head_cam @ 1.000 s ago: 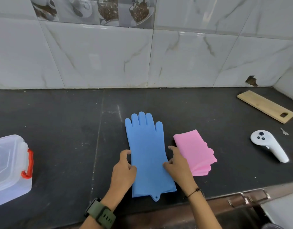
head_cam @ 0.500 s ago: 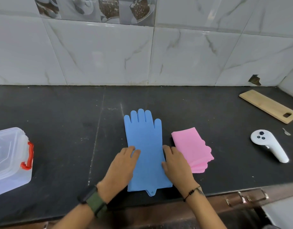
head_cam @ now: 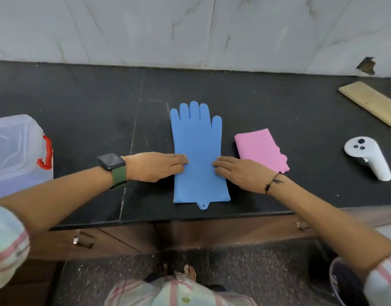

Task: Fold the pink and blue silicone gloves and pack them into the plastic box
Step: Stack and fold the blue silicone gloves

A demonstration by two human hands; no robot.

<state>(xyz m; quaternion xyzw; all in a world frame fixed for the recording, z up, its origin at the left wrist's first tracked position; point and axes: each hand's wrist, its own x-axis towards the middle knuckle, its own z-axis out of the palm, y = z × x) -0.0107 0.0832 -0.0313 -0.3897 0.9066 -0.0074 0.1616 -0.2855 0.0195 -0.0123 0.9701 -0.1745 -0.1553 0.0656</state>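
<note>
A blue silicone glove (head_cam: 197, 138) lies flat on the black counter, fingers pointing to the wall and cuff at the front edge. My left hand (head_cam: 156, 166) rests flat on its left edge at mid-length, fingertips on the blue. From the other side my right hand (head_cam: 236, 172) presses flat on its right edge, partly over the folded pink glove (head_cam: 259, 146) that sits just right of the blue one. The clear plastic box (head_cam: 15, 151) with a red latch stands at the far left of the counter.
A white handheld controller (head_cam: 368, 157) lies at the right, and a wooden board (head_cam: 371, 102) sits behind it near the wall. The counter's front edge (head_cam: 190, 216) runs just below the blue cuff, with wooden drawers under it.
Both hands slid up from the cuff end to the glove's middle and now lie flat from the sides. The view has tilted down, showing the floor and drawers.
</note>
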